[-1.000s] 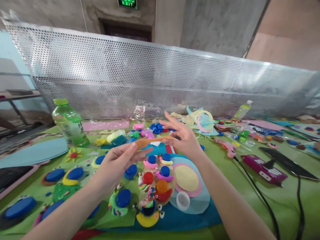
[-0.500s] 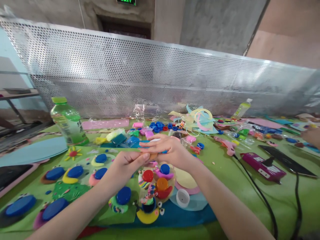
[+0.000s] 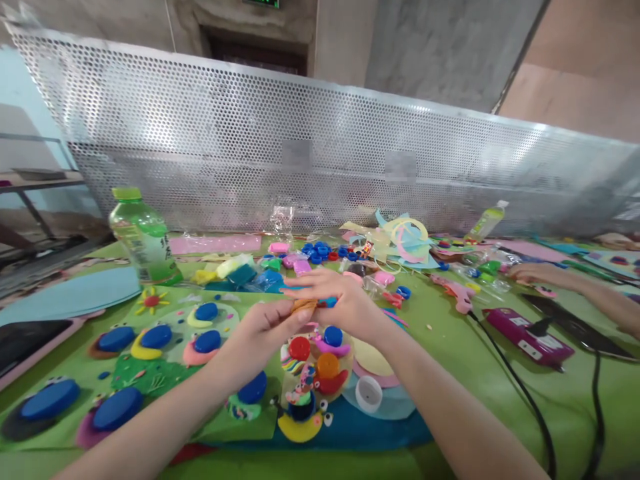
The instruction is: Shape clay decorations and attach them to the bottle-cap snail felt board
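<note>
My left hand [image 3: 273,321] pinches a small piece of orange-brown modelling clay [image 3: 303,305] between thumb and fingers. My right hand [image 3: 345,303] lies across it from the right, its fingers stretched out and apart over the clay; its thumb is hidden. Just below the hands are clay snails with bottle-cap shells: a red cap [image 3: 299,348], an orange cap [image 3: 328,365] and a yellow snail [image 3: 300,428] with googly eyes. To the left, several snails with blue caps [image 3: 156,336] sit on a green sheet [image 3: 200,427] beside a clay sun [image 3: 150,301].
A green drink bottle [image 3: 145,240] stands at left, near blue paper [image 3: 75,293]. Loose caps [image 3: 315,252] and paper scraps [image 3: 407,240] lie behind. At right are a pink glue gun [image 3: 457,293], a purple power strip [image 3: 530,335], cords and another person's arm [image 3: 585,290].
More of the orange-brown clay shows between my hands. The other person's arm has reached further in from the right. The view has shifted slightly.
</note>
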Demonstrator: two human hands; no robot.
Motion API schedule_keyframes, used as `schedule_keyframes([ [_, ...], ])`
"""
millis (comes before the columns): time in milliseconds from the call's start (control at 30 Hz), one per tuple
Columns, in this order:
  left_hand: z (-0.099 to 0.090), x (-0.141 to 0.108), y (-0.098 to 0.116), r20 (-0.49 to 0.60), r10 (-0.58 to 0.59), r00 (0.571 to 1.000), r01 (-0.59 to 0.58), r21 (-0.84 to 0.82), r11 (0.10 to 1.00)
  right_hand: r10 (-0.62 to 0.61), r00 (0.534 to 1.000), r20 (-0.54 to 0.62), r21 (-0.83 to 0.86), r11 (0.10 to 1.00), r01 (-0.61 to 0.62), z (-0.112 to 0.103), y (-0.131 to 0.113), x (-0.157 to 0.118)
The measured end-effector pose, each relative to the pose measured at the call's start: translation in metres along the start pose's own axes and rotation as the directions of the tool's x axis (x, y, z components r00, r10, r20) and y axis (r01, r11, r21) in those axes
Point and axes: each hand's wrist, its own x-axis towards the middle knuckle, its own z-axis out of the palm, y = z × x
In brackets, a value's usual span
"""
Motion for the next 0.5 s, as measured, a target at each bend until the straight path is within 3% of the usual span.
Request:
schedule_keyframes([
  [67,-0.003,0.0,-0.001,-0.013,-0.011,1.0,0.012,0.088,0.996,0.013,0.999,0.053,0.068,0.998,-0.017,-0.004,0.001,0.0],
  [167,-0.008,0.0,0.0,0.015,-0.048,0.999,0.048,0.005,0.999,0.028,0.993,0.113,0.152,0.987,-0.045,-0.018,0.007,-0.001],
  [300,-0.007,0.001,0.006,0.028,-0.056,0.998,0.061,-0.254,0.965,0.115,0.991,-0.067,0.078,0.991,-0.11,-0.033,0.011,-0.004],
  [367,-0.004,0.002,0.008,0.041,-0.068,0.997,0.078,-0.351,0.933,0.162,0.983,-0.081,0.056,0.986,-0.158,-0.031,0.008,-0.004],
  [500,0.003,-0.001,0.006,0.079,-0.123,0.989,0.144,-0.387,0.911,0.105,0.994,0.034,0.013,0.994,-0.106,-0.012,0.002,-0.004],
])
